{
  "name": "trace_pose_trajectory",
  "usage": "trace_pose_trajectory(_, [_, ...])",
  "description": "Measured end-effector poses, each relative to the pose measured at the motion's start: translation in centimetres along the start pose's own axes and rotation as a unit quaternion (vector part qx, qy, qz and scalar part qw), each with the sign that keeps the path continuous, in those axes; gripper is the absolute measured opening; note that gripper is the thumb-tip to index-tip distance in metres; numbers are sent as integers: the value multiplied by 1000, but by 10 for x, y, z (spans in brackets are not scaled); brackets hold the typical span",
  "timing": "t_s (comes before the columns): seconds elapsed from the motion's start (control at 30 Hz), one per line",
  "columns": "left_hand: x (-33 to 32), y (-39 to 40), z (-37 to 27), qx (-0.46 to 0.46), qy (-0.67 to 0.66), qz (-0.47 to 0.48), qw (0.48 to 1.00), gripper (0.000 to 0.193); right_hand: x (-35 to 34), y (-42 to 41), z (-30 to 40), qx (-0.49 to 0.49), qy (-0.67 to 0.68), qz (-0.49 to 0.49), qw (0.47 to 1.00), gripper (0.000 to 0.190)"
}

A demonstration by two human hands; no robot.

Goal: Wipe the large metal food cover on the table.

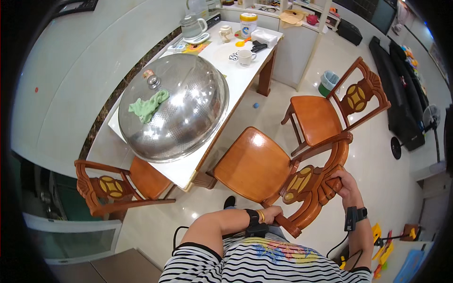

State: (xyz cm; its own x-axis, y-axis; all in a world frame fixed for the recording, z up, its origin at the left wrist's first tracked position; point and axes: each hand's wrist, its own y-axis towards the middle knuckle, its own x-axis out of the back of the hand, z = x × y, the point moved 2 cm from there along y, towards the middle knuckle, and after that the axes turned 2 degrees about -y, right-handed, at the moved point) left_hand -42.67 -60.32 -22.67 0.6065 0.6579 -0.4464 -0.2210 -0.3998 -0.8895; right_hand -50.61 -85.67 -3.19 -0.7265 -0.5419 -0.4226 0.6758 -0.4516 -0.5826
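Directly before me stands a wooden chair (253, 164) with a carved backrest. My left hand (271, 214) grips a side post low on that backrest. Higher up, my right hand (344, 183) is closed on the carved top rail. The seat points towards the white dining table (226, 92), close to its long edge. On the table's near end sits a large domed metal lid (177, 123) with a green cloth (145, 109) lying on it.
A second wooden chair (315, 115) stands beyond mine, and another chair (150, 178) at the table's near end. A small blue ball (256, 105) and a lined trash bin (329, 81) are on the floor. A white mug (245, 57) stands on the table.
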Motion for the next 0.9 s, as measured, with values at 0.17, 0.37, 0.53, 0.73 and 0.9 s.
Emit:
trace_pose_trajectory(0.17, [-39,11,-6,-22,-91,1,996,15,17,12,30,5,-36,32,999,47])
trace_pose_trajectory(0.37, [-80,26,-10,-21,-78,58,995,21,59,16,51,0,-54,28,998,51])
trace_pose_trajectory(0.53, [-93,60,-3,-165,152,116,967,24,81,14,54,-2,-52,25,998,51])
trace_pose_trajectory(0.73, [-103,77,6,0,-53,57,997,24,97,8,53,-4,-27,0,1000,58])
trace_pose_trajectory(0.9, [-86,98,10,-86,31,186,978,27,87,6,52,-10,-24,-25,999,57])
